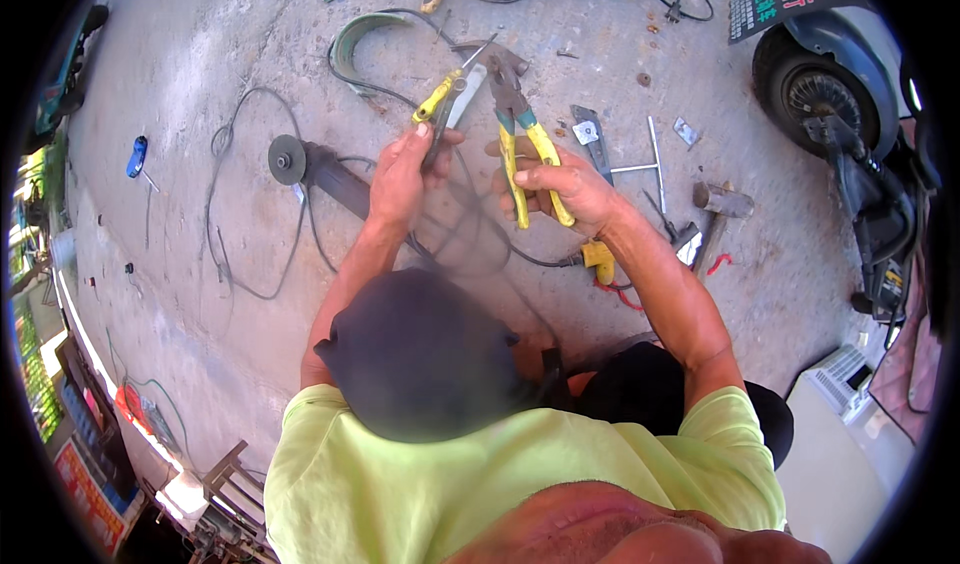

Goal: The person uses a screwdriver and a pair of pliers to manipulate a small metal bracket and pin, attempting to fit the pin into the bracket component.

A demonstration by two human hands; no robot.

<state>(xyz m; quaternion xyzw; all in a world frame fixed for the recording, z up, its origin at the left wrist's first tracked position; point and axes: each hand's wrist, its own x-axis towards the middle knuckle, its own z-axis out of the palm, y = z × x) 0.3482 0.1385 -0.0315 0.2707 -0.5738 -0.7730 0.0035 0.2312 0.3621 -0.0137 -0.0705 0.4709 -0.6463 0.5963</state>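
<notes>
My right hand [560, 186] is closed round the handles of a pair of pliers [543, 149], yellow with teal near the joint. Their handles stand apart, and the dark jaws point up and away. My left hand [402, 172] has its thumb and fingers closed on a slim dark tool [437, 144], whose kind I cannot make out. At that thumb's tip is a yellow-handled screwdriver [437, 97] with a thin metal shaft; whether the hand grips it too is unclear. A pale flat strip [468, 96] lies beside it. Below the left hand an angle grinder [338, 179] rests on the ground.
A curved greenish metal band [347, 46] lies beyond my hands. To the right are a T-handle wrench [656, 154], a hammer [722, 201] and a yellow connector [598, 261]. Loose cable [210, 204] loops at left. A scooter wheel [815, 94] stands far right.
</notes>
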